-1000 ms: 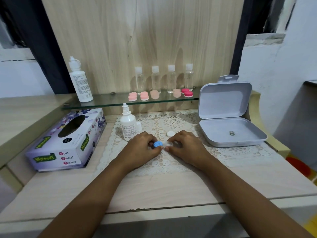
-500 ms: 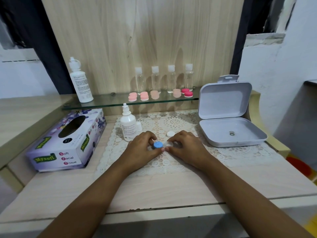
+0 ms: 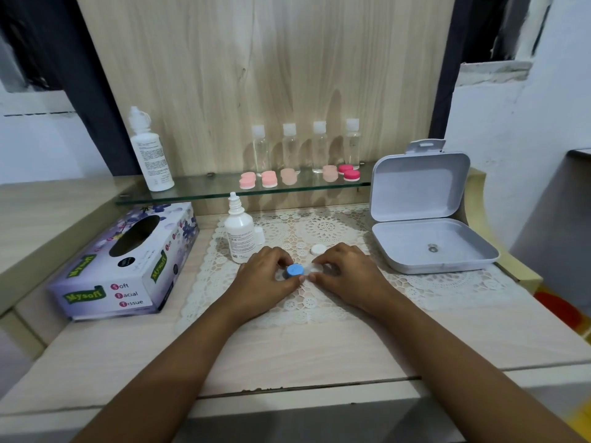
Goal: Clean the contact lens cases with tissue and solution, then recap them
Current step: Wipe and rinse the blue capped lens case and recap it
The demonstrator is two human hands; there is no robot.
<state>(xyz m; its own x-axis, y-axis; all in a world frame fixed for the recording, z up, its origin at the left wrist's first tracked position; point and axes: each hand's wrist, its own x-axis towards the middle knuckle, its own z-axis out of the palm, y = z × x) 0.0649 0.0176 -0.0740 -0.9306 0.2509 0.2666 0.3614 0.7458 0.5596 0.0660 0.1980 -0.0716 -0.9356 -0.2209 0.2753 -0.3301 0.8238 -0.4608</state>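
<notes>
Left grip [image 3: 265, 276] pinches the blue cap [image 3: 295, 270]; right grip [image 3: 345, 273] pinches the clear lens case [image 3: 315, 268], mid-table toward the back edge. Cap-twisting, I'd say, on or off unclear. White cap [image 3: 318, 249] lies loose behind, needing a steady screw-on.

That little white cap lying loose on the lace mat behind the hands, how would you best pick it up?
Pinch the white cap by its round rim, coming straight down from above, thumb and a finger on opposite edges. It lies flat and low on the lace mat, with no handle. The right hand is nearest, but holds the lens case.
</notes>
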